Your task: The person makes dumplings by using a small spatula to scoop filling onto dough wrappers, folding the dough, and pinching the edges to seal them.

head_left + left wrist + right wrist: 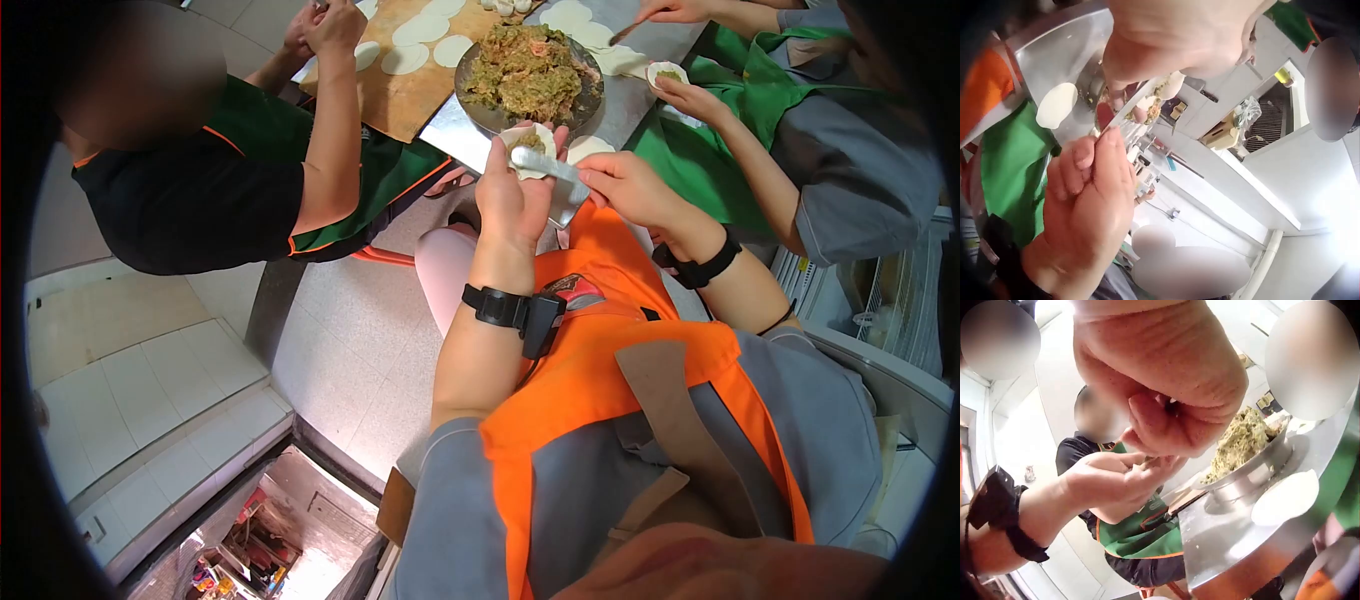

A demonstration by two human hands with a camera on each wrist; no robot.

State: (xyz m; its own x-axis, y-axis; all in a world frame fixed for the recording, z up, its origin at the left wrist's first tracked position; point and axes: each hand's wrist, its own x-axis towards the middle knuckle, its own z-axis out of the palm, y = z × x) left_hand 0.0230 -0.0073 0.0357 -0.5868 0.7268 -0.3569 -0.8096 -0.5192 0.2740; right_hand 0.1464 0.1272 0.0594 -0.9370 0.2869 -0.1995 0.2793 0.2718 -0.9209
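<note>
My left hand (515, 200) is palm up, with its fingers and thumb cupped around a round dumpling wrapper (511, 134). Greenish filling (533, 141) lies in the wrapper's middle. My right hand (630, 187) pinches the handle of a flat, pale filling spatula (548, 166), whose rounded end is over the filling. In the left wrist view, the spatula (1125, 111) reaches from the right fingertips towards the wrapper. In the right wrist view, my right hand (1166, 381) hides most of the tool and wrapper.
Just beyond my hands stands a metal bowl (1254, 478) heaped with filling (530, 75). A loose wrapper (1286, 499) lies near the metal table's edge. More wrappers (420, 28) lie on a wooden board (400, 100). People work on both sides; the right one holds a filled wrapper (665, 73).
</note>
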